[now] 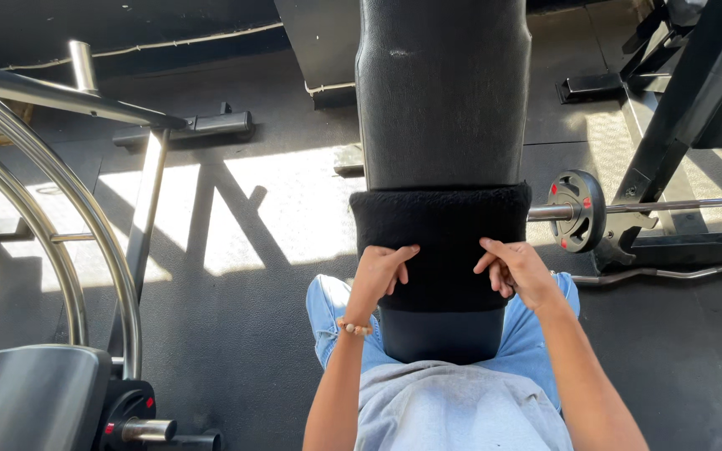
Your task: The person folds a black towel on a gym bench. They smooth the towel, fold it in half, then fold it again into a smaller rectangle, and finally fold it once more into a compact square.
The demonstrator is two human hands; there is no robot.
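The dark rubber floor (236, 276) is taking up most of the room, with sunlit patches lying across its middle and open space stretching left of the person's knees and near right of them. A long black padded bench (440, 92) is running from far to near down the centre, its near end sitting between the person's legs in blue jeans (332, 321). On the left, curved steel rails (60, 225) of a machine are sweeping from the far edge down toward a grey padded seat (31, 397) at the near left corner, closing off that side. On the right, a black rack upright (670, 134) is slanting down to its foot, and a barbell (670, 205) is lying level there, its small black plate (577, 210) standing just beside the bench's right edge. A curled bar (670, 274) is resting on the floor nearer, just right of the person's leg.

A black fleecy towel (440, 242) is wrapping across the bench's near part, its far edge lying straight from side to side and its near edge stopping short of the bench's end. The left hand (378, 271) is resting on the towel's left part, fingers (399, 255) curling and pinching the cloth. The right hand (516, 269) is doing likewise on the right part, fingers bunched on the fabric. A beaded bracelet (353, 327) is circling the left wrist.
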